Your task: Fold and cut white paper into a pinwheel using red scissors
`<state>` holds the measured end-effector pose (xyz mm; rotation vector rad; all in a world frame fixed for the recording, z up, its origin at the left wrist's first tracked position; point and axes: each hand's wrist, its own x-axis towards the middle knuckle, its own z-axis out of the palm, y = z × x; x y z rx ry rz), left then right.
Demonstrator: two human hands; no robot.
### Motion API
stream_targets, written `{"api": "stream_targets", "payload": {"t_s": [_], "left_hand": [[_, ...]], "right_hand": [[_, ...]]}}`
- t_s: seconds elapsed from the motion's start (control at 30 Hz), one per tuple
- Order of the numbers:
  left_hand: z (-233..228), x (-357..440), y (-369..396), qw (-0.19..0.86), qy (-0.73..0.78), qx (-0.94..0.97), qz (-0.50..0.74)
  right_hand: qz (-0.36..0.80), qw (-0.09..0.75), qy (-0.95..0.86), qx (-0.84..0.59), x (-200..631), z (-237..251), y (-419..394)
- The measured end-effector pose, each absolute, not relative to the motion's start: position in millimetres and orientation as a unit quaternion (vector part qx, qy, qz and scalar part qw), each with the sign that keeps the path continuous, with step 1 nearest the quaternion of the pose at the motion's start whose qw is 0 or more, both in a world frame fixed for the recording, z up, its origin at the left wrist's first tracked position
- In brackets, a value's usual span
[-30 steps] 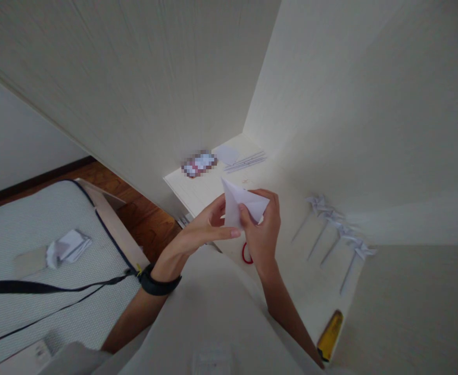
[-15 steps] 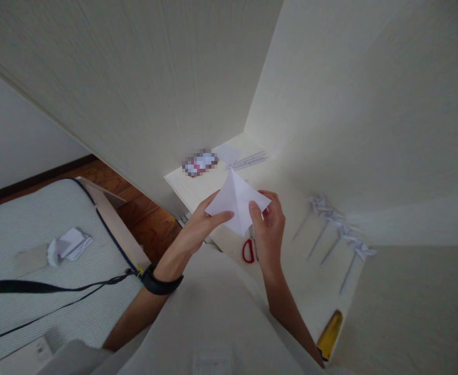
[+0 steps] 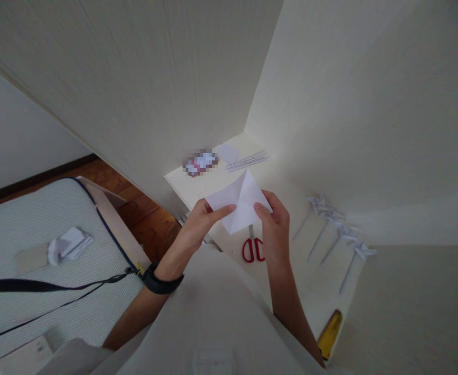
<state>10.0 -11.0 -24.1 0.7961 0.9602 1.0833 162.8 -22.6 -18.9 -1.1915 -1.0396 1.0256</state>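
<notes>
Between both hands is a white square sheet of paper point(image 3: 245, 200) with crease lines meeting near its middle. My left hand point(image 3: 205, 221) pinches its left side, thumb lying on top and fingers underneath. On the right edge, my right hand point(image 3: 276, 221) grips the sheet the same way, thumb on top. The paper is held above the desk. Below it lie red-handled scissors point(image 3: 248, 251), their blades partly hidden by the paper and one handle partly by my right hand.
Several paper pinwheels on sticks point(image 3: 340, 234) lie along the right of the desk point(image 3: 291, 281). Loose thin sticks point(image 3: 248, 160), another paper sheet point(image 3: 228, 153) and a blurred-out object point(image 3: 200, 162) are at the back. A yellow tool point(image 3: 330, 333) lies at front right. Left stands a mattress point(image 3: 107, 291) with folded papers point(image 3: 73, 244).
The paper has turned and flattened somewhat between my hands. My right hand has shifted slightly right, uncovering more of the scissors.
</notes>
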Motion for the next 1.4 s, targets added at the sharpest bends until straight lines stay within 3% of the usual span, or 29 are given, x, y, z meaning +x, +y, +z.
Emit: {"api": "stream_targets", "payload": {"t_s": [0.4,0.87,1.4], "left_hand": [[-23,10,-9,0.690,0.445,0.342,0.457],[-16,14,-6,0.725,0.422,0.300,0.454],[-10,5,-9,0.738,0.383,0.292,0.473]], "right_hand": [[0.446,0.545,-0.479,-0.524,162,-12,-23],[0.346,0.567,-0.555,-0.500,164,-10,-24],[0.230,0.504,-0.695,-0.458,174,-8,-25]]}}
